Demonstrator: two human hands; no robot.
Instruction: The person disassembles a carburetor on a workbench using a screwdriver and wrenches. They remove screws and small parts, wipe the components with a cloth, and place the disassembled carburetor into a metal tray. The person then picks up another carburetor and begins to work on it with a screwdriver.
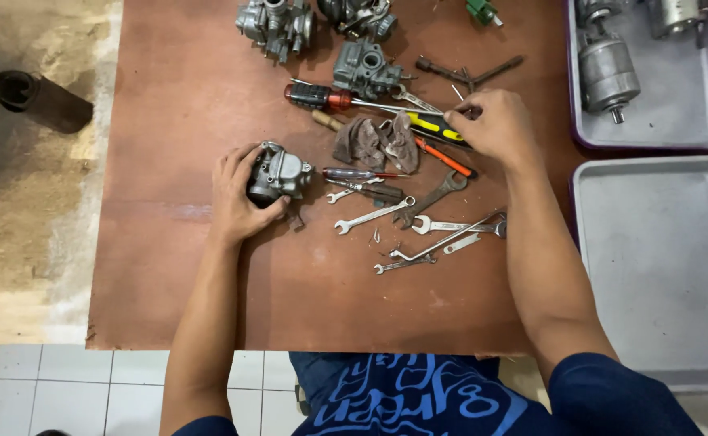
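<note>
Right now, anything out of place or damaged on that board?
Nothing looks damaged. The wrenches and screwdrivers lie loose and crisscrossed around a crumpled rag. Left hand holds a carburetor; right hand touches a yellow-handled screwdriver.

3 carburetors (277,24) at the board's far edge; 2 grey trays (661,266), perhaps plastic

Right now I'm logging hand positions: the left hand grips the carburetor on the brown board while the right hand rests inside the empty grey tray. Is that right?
Not quite. The head view shows the left hand gripping the carburetor on the brown board, but the right hand is over the board among the tools, at the yellow-handled screwdriver, not inside the empty grey tray.
</note>
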